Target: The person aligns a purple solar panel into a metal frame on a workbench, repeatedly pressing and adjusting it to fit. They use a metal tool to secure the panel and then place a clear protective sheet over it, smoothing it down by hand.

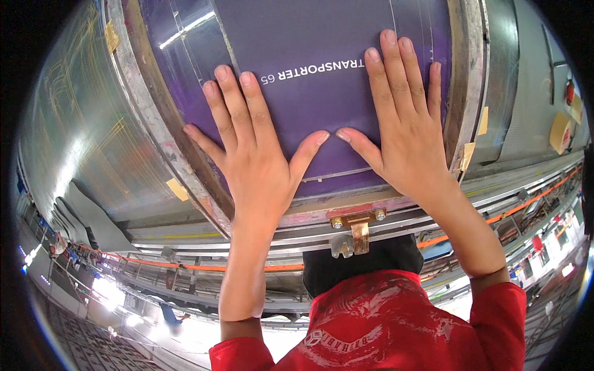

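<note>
A rectangular metal frame (467, 93), worn and stained along its inner edges, surrounds a smooth purple sheet (334, 111) with a line of white lettering. On the sheet's left half my left hand (247, 145) lies flat, fingers spread and pointing away from me, its little finger near the frame's left side. My right hand (405, 123) rests flat on the right half in the same way, little finger close to the right side. The two thumbs point at each other with a small gap between them. Neither hand holds anything.
A brass-coloured bracket (360, 232) with bolts sits on the frame's near side, close to my body. Bits of tan tape (178, 189) stick to the frame's outer edges. A shiny table (93, 148) extends to the left. At the far right is a tape roll (560, 133).
</note>
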Demonstrator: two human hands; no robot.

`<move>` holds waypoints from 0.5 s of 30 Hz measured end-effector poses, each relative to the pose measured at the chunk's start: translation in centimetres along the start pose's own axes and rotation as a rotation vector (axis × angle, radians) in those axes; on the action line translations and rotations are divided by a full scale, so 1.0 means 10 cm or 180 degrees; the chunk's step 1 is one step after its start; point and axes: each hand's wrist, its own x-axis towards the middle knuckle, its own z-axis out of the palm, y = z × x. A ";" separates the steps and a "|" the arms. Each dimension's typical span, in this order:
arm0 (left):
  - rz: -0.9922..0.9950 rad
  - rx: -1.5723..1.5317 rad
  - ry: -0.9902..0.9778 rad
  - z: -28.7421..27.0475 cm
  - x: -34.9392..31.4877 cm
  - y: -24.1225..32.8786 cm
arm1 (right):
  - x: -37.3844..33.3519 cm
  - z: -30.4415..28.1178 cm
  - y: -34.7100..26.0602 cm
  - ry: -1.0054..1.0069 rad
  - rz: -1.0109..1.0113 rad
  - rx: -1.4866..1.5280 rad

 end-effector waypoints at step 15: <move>0.0043 -0.0037 0.0064 0.04 -0.02 -0.02 | 0.00 0.04 -0.02 0.0136 -0.0011 -0.0109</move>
